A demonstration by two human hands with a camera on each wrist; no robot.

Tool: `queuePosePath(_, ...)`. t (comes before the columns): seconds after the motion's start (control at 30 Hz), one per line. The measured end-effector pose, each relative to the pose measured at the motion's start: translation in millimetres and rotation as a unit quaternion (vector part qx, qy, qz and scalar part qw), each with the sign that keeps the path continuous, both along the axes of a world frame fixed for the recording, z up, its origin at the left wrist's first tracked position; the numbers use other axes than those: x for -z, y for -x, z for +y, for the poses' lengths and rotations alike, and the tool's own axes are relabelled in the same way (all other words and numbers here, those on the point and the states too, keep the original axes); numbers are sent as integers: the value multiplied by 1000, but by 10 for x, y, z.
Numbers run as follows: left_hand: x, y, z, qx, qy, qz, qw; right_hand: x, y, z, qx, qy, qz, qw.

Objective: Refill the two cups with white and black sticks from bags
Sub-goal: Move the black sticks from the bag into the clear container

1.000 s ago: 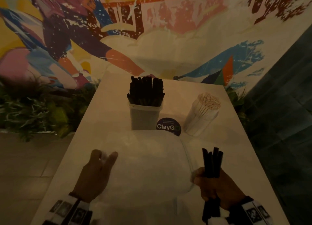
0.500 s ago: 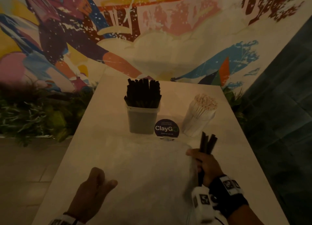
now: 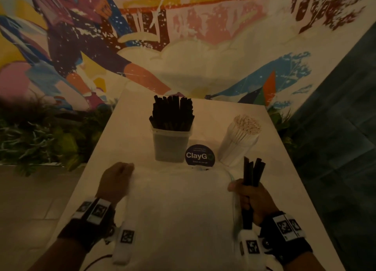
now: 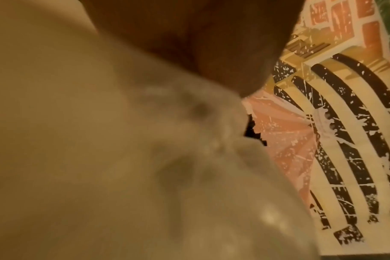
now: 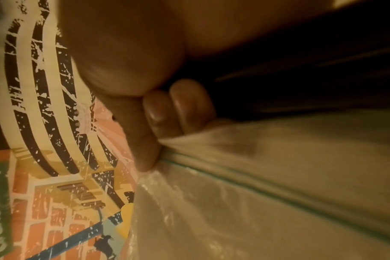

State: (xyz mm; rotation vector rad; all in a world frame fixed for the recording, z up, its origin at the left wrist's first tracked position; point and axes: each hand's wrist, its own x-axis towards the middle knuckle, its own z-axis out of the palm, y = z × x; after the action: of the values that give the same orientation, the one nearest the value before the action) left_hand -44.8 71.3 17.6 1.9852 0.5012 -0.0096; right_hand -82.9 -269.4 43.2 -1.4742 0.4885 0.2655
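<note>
A square cup (image 3: pixel 172 146) packed with black sticks (image 3: pixel 173 114) stands mid-table. To its right is a white cup (image 3: pixel 234 148) full of white sticks (image 3: pixel 247 124). A large pale plastic bag (image 3: pixel 177 205) lies in front of them. My left hand (image 3: pixel 116 181) has its fingers curled on the bag's far left corner. My right hand (image 3: pixel 250 197) grips a small bundle of black sticks (image 3: pixel 253 173) upright at the bag's right edge. In the right wrist view its thumb (image 5: pixel 142 140) and fingertips (image 5: pixel 163 114) also pinch the bag (image 5: pixel 278 176). The left wrist view shows only palm (image 4: pixel 189 44) and blurred bag (image 4: pixel 100 158).
A round dark "ClayGo" disc (image 3: pixel 200 155) stands between the two cups. The narrow white table (image 3: pixel 130 116) runs to a painted mural wall (image 3: pixel 183 46). Plants (image 3: pixel 40 132) line the left side, and a dark tiled floor (image 3: pixel 335 148) lies to the right.
My left hand slid forward over the bag to its far left corner and curled its spread fingers. My right hand rose a little with the black sticks and took hold of the bag's edge.
</note>
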Motion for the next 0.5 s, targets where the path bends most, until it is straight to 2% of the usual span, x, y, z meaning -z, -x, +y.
queuePosePath(0.07,79,-61,139,-38,-110,-13,993,-5,-39,-112,47,10,7,999)
queuePosePath(0.13,124,-84,283,-62,-174,0,983,-6,-73,-179,72,16,12,997)
queuePosePath(0.2,129,-87,364,-67,-191,4,979,19,-124,-147,58,53,23,997)
queuePosePath(0.33,37,-189,319,-31,-186,-24,982,99,-312,48,-35,204,48,977)
queuePosePath(0.4,-102,-272,226,-10,-160,-51,986,70,-435,162,-107,291,39,950)
queuePosePath(0.5,-362,-436,58,28,-107,-109,988,-85,-631,294,-236,444,56,863)
